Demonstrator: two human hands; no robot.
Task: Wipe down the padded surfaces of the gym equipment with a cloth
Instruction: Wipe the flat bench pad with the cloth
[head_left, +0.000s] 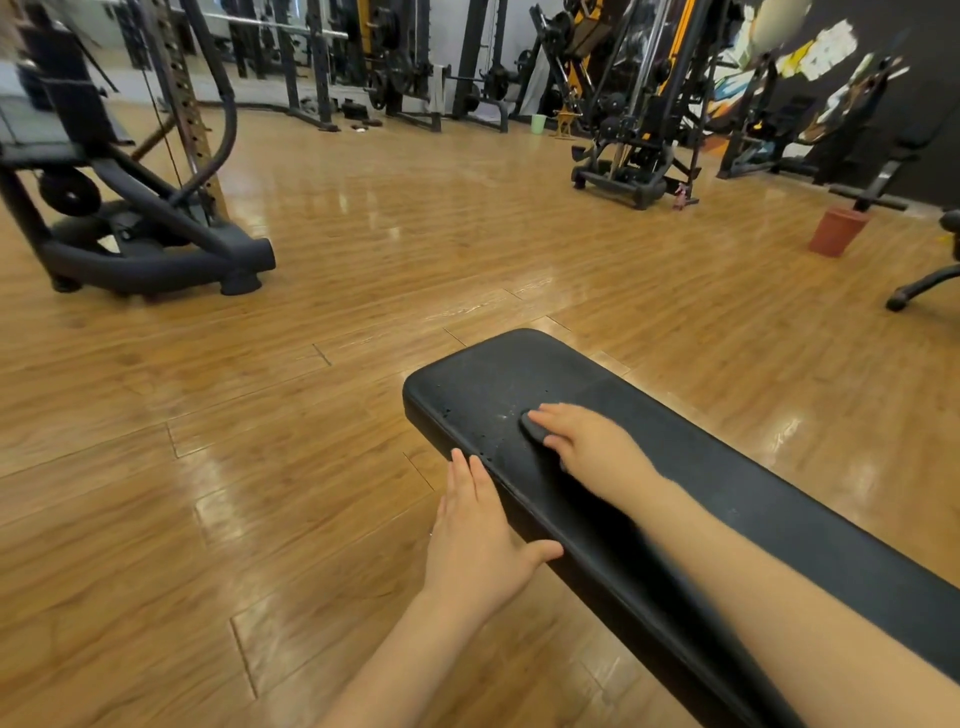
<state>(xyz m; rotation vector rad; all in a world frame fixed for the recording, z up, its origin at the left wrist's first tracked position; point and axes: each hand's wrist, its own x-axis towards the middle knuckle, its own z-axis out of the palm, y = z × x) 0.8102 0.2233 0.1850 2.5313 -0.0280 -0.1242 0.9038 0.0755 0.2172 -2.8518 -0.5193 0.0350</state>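
Observation:
A long black padded bench (779, 519) runs from the lower right toward the middle of the view, its rounded end pointing away from me. Small droplets and pale smears speckle the pad near that end. My right hand (587, 441) presses flat on a small dark grey cloth (531, 427) on top of the pad; only the cloth's edge shows past my fingers. My left hand (483, 535) rests against the bench's left side edge, fingers straight and together, thumb hooked onto the pad, holding nothing.
Glossy wooden floor surrounds the bench. A black machine base (156, 254) stands at the left. Racks and a cable machine (634, 130) line the back. A red-brown bin (837, 231) and a chair leg (924, 286) are at the right, a green bin (538, 123) far back.

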